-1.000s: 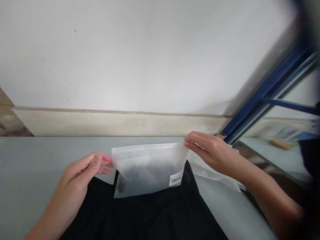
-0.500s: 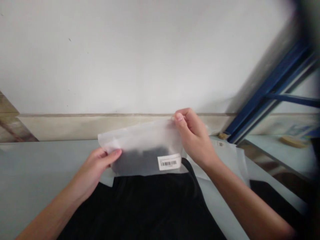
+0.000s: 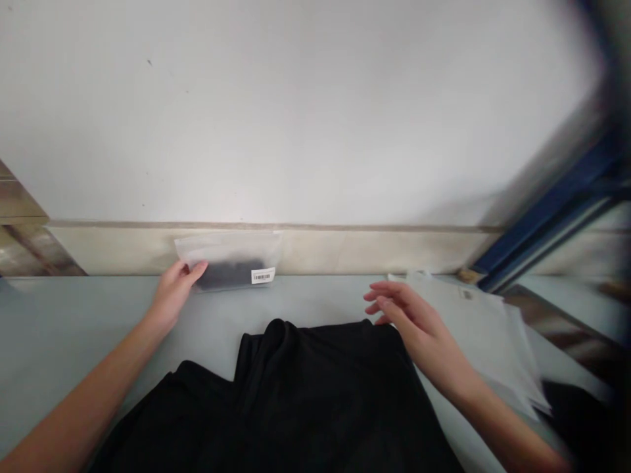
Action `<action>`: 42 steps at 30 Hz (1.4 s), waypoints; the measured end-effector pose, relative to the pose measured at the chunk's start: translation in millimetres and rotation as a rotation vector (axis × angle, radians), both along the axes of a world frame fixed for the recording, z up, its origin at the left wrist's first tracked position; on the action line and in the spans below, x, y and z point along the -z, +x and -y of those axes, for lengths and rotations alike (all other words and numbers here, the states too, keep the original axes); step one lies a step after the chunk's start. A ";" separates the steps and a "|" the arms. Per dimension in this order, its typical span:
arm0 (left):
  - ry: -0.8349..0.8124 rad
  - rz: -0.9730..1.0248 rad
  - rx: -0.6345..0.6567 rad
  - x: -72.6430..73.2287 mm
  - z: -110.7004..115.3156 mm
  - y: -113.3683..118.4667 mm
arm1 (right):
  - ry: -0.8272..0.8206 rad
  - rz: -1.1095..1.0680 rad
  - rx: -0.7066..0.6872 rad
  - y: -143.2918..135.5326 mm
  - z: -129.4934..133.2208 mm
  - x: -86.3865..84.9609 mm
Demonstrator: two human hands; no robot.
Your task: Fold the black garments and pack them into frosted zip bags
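Observation:
My left hand (image 3: 177, 289) pinches the left end of a frosted plastic bag (image 3: 231, 246), thumb in front. The bag stands tilted up near the wall at the back of the table, with something dark folded inside and a white barcode label (image 3: 263, 276) at its lower right. My right hand (image 3: 409, 315) is free, its fingers apart, just above the far right corner of a black cloth garment (image 3: 320, 394). Whether its fingertips touch the cloth I cannot tell. The garment lies spread across the near part of the table, its far edge wavy.
Several flat frosted plastic bags (image 3: 473, 328) lie in a stack on the right of the pale table (image 3: 315, 299). A blue metal frame (image 3: 547, 217) rises at the right beside the white wall (image 3: 296, 118). More black material (image 3: 576, 414) sits at the lower right.
My right hand has let go of the bag and moved down and right, toward the black garment. My left hand has carried the bag left and farther away, near the wall.

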State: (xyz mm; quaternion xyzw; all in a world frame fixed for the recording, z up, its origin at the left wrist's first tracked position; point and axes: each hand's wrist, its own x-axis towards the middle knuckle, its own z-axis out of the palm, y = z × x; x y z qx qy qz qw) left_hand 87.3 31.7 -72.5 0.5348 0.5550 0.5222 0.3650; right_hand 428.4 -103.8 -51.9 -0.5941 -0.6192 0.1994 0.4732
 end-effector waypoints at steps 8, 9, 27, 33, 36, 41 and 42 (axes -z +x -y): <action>-0.086 -0.245 -0.091 -41.4 58.3 -1.9 | -0.011 0.383 0.120 32.7 4.9 -3.3; -0.094 -0.296 -0.025 -41.0 70.9 4.2 | -0.023 0.417 0.135 41.1 5.6 -3.1; 0.156 -0.617 0.473 -8.1 101.8 85.7 | -0.279 0.298 -0.276 33.7 19.2 -18.0; 0.032 -0.472 0.553 -16.7 79.1 87.4 | -0.344 0.025 -0.301 38.1 17.9 -12.8; 0.003 -0.334 0.593 -9.3 74.8 75.0 | -0.386 -0.087 -0.337 36.4 18.7 -7.9; -0.082 -0.242 0.654 -6.8 75.8 70.3 | -0.482 -0.207 -0.435 34.5 16.6 -6.0; -0.096 -0.240 0.668 -9.3 77.7 70.9 | -0.480 -0.224 -0.429 34.7 16.6 -6.7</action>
